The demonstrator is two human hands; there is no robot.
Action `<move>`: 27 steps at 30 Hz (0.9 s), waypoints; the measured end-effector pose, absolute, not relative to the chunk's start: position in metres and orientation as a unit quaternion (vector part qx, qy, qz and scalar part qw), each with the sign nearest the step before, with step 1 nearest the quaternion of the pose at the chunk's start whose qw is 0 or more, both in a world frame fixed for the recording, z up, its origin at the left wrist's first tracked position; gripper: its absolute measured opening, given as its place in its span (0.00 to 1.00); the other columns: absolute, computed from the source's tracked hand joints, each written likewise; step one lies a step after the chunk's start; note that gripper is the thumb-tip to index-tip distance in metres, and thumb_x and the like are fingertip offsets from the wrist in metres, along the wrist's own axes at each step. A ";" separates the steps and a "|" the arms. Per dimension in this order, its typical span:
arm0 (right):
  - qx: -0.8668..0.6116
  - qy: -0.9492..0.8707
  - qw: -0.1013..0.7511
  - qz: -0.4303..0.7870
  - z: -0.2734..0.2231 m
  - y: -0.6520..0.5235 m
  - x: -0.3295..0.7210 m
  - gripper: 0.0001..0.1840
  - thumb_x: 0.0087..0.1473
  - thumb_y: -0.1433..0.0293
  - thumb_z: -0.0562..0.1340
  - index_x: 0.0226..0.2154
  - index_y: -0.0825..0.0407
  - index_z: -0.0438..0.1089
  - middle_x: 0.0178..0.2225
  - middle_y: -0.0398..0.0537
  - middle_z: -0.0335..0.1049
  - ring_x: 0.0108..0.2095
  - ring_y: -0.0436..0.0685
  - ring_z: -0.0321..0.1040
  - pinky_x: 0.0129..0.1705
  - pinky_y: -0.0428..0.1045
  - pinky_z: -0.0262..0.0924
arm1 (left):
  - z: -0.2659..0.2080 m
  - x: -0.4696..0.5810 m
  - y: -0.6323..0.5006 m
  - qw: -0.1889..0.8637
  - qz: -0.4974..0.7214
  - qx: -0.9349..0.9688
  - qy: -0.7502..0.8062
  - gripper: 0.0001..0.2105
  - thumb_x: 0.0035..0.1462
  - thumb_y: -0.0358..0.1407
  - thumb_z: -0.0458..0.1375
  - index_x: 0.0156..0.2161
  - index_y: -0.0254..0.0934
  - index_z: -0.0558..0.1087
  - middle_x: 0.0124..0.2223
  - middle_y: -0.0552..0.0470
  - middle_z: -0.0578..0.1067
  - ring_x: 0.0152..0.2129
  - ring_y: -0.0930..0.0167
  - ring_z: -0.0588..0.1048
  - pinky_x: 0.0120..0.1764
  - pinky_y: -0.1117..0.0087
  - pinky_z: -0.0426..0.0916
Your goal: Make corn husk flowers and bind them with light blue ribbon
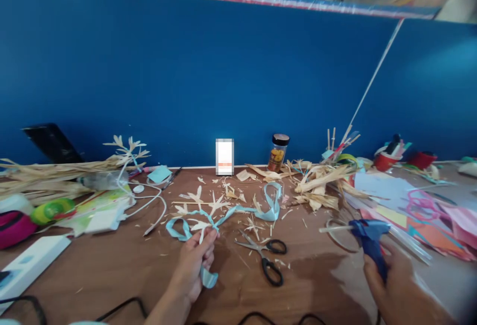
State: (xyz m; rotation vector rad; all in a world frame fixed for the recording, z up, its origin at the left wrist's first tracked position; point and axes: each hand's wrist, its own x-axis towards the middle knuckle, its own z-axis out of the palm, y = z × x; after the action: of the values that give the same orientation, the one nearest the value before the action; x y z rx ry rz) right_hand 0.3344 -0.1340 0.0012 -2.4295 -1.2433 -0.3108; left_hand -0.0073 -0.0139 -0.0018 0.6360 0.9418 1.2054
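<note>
Low at the centre, my left hand (197,260) is closed in a pinch on a light blue ribbon (274,208), whose loops trail to both sides and below the fingers. Pale petal-like husk pieces (216,203) stick up just beyond my fingertips; whether they are fixed to the ribbon I cannot tell. On the right, my right hand (391,275) is wrapped around the handle of a blue glue gun (370,230). A clear glue stick pokes out from the gun's left end. Between my hands lie scissors (261,250) with black handles, blades parted, beside a small husk flower (253,226).
At the back stand a black-lidded jar (278,153) and a white, blurred-out upright rectangle (224,157). Dried husks (324,178) and coloured papers (387,191) lie on the right. Leftward are a power strip (33,265), white cable (162,210) and tape dispenser (52,210). A blue partition (223,66) rises behind.
</note>
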 end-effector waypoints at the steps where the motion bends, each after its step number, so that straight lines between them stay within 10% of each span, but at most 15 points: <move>1: -0.866 -0.434 0.228 -0.104 0.007 -0.134 0.332 0.29 0.52 0.57 0.49 0.54 0.54 0.51 0.38 0.60 0.69 0.30 0.66 0.70 0.28 0.55 0.60 | -0.002 -0.007 -0.014 0.675 0.536 0.288 0.418 0.11 0.43 0.37 0.63 0.29 0.34 0.66 0.23 0.59 0.65 0.11 0.86 0.52 0.13 0.85 0.47; 9: -0.662 -0.287 0.606 0.335 0.048 -0.118 0.267 0.28 0.41 0.53 0.60 0.42 0.52 0.60 0.25 0.44 0.67 0.21 0.54 0.64 0.22 0.47 0.62 | -0.004 -0.006 -0.014 0.690 0.540 0.285 0.388 0.09 0.47 0.35 0.61 0.30 0.34 0.65 0.25 0.58 0.66 0.13 0.86 0.52 0.14 0.85 0.46; 27: -0.469 -0.338 0.554 0.600 0.025 -0.086 0.169 0.20 0.50 0.52 0.55 0.30 0.53 0.61 0.21 0.42 0.62 0.18 0.47 0.56 0.15 0.41 0.55 | -0.004 -0.006 -0.014 0.683 0.513 0.314 0.415 0.11 0.46 0.39 0.61 0.27 0.33 0.65 0.18 0.62 0.59 0.11 0.85 0.49 0.13 0.83 0.45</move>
State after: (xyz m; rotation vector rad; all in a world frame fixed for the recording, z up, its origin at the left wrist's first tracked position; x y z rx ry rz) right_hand 0.1686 -0.0855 0.0252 -1.1072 -0.7991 1.4169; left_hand -0.0061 -0.0144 -0.0041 0.7034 0.9310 1.1500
